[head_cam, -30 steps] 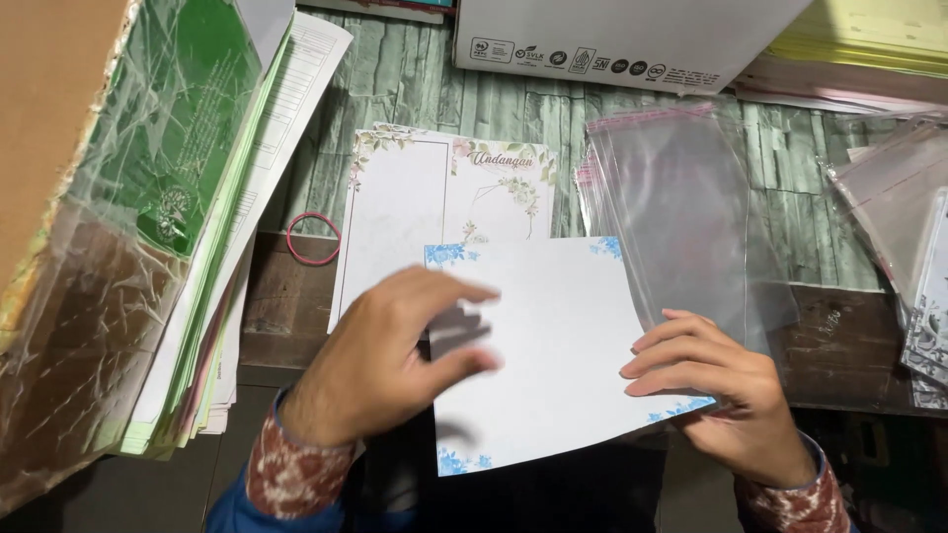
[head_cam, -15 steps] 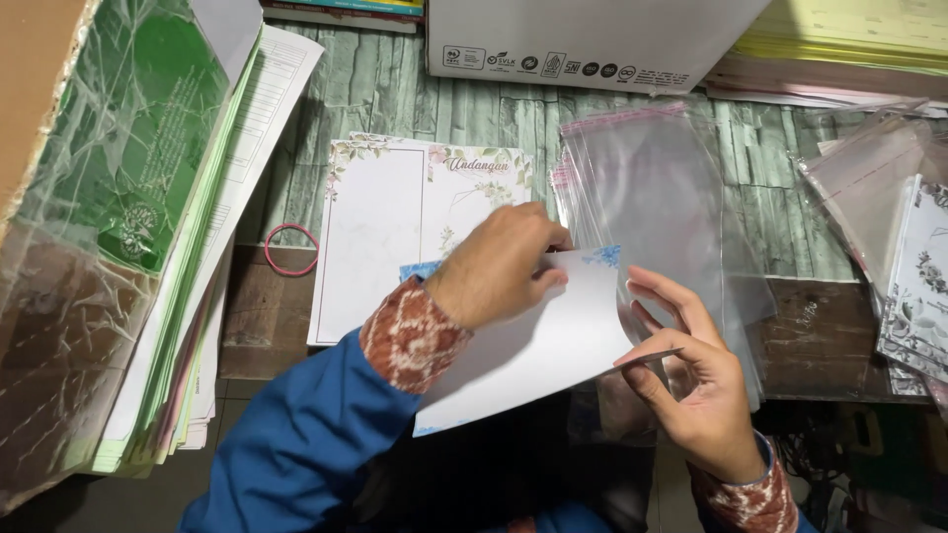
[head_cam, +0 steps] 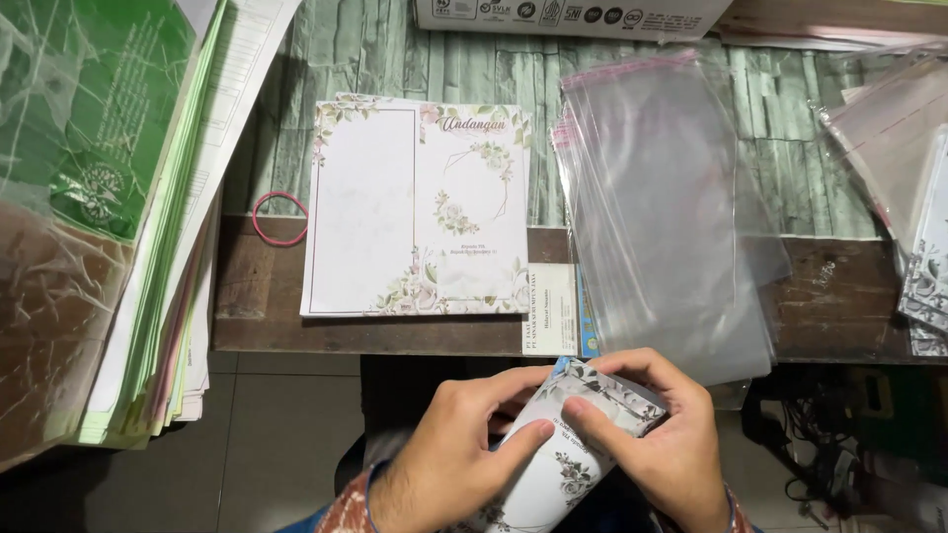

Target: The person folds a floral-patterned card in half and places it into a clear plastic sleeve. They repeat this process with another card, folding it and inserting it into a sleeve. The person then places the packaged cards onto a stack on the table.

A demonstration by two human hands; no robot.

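Both hands hold a folded floral card (head_cam: 568,464) low in the view, in front of the table edge. My left hand (head_cam: 459,449) grips its left side with the thumb pressed on the face. My right hand (head_cam: 662,444) wraps over its top right corner. A stack of flat floral cards (head_cam: 415,207) lies on the table above my left hand. A pile of clear plastic sleeves (head_cam: 662,197) lies above my right hand.
A red rubber band (head_cam: 279,217) lies left of the flat cards. A tall stack of green and white paper (head_cam: 138,217) fills the left side. More sleeved cards (head_cam: 918,217) sit at the right edge, a white box (head_cam: 573,15) at the back.
The white sheet with blue corners, open on the table a second ago, is now folded small and held in both hands near my body. The view has shifted closer to the table.
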